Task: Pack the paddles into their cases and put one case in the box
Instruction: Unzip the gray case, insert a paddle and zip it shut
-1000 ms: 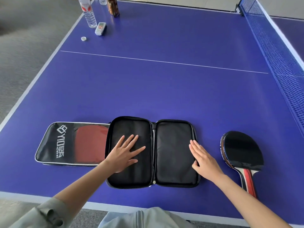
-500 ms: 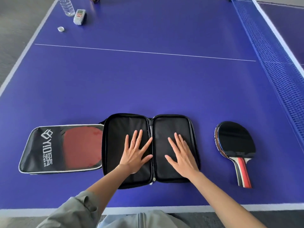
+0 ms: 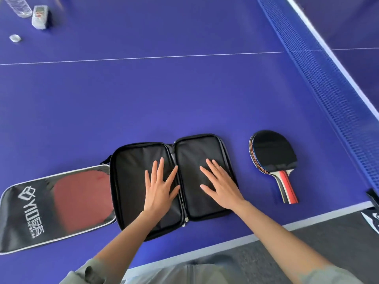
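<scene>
both flat hands [image 3: 162, 189] press the soft black case [image 3: 135, 181] — rectangular, unzipped.

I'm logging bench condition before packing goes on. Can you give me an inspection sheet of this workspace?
Surface: blue table tennis table, white lines.
Job's things: black zip case lies open flat; black paddle loose to its right; sleeve case to its left shows a red paddle inside. No box seen.
Clutter: bottle, small device, bottle cap at far left.
Grippers: left hand and right hand lie flat on the open case, fingers straight.
Cables: nothing seen.
Surroundings: net at right, grey floor.
</scene>
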Motion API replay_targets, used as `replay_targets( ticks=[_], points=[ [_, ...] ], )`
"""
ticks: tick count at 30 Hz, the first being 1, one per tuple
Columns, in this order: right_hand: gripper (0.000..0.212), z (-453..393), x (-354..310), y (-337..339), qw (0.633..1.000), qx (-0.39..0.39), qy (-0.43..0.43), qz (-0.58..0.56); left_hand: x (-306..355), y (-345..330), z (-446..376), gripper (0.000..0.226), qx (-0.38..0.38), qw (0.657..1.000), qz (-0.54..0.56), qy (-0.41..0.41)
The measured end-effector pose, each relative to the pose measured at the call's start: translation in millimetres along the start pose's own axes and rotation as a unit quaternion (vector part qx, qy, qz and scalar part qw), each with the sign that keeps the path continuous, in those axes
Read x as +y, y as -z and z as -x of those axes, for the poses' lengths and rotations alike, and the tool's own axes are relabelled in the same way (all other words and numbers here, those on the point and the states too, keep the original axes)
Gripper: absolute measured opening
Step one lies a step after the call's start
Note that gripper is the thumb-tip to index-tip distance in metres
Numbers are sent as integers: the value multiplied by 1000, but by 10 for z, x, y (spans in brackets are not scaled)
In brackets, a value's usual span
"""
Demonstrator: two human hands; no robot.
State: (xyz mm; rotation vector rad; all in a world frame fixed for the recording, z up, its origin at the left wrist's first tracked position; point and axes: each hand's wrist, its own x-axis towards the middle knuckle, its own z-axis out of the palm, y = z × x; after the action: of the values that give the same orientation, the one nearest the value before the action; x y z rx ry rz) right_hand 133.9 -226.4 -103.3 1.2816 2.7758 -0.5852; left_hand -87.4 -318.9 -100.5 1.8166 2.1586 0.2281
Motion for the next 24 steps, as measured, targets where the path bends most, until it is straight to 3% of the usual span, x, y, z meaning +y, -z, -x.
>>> replay_targets(
  ticks=[3, 6, 12, 16, 20, 24],
  points=[
    [52, 75, 244, 306, 990, 88, -41, -104, 344, 93, -219, 45, 57, 993, 105, 2],
    [48, 113, 760, 627, 971, 163, -102, -145, 873, 83, -545, 45, 58, 984, 167, -13],
    [56, 277, 1780, 1110, 949, 160, -218, -159, 2046, -165, -1006, 54, -10, 982, 187, -4],
    [70, 338, 2176, 1104, 941, 99, -257, -198, 2578, -337, -1116, 57, -60, 966, 234, 89],
    [76, 380, 2248, 1059, 903, 102, -275, -315, 2878, -490, -1160, 43, -54, 926, 315, 200],
    [76, 389, 2224, 1012, 862, 119, -291, -398, 3061, -523, -1244, 30, -19, 850, 419, 319]
  ],
)
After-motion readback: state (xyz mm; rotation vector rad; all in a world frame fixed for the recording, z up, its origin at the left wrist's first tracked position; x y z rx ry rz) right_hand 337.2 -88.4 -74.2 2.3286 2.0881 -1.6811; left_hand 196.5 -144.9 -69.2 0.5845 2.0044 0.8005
